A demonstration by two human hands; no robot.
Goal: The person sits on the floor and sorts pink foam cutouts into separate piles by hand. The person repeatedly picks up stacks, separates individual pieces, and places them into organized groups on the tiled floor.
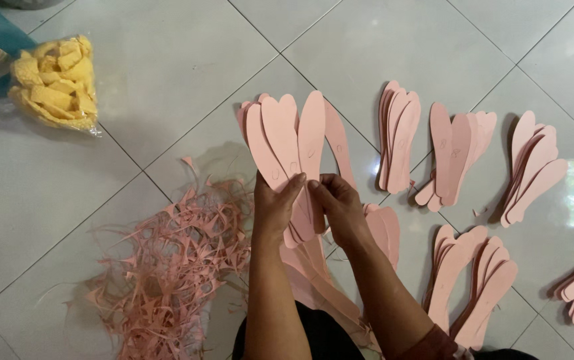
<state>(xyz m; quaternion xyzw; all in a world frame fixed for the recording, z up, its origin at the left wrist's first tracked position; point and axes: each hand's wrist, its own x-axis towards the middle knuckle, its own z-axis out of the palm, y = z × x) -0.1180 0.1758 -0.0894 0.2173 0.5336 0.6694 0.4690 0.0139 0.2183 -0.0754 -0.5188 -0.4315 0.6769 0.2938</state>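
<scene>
Pink insoles [291, 143], pink scraps [167, 267], yellow chips [57, 83] (pale grey floor [167, 60])

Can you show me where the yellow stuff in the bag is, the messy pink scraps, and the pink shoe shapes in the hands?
bag of yellow pieces [57, 83], head view, middle of the bag.
pink scraps [167, 267], head view, middle of the heap.
fan of pink insoles [287, 143], head view, a front insole's upper part.

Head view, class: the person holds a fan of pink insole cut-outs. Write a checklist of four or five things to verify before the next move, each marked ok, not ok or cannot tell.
1. Both hands grip the fan of pink insole cut-outs: left hand, right hand: ok.
2. Cut-outs spread enough to tell apart: ok.
3. Sorted stacks lie apart on the tiled floor: ok.
4. Pink offcut scraps kept off the stacks: ok.
5. Size marks legible: cannot tell.
</scene>
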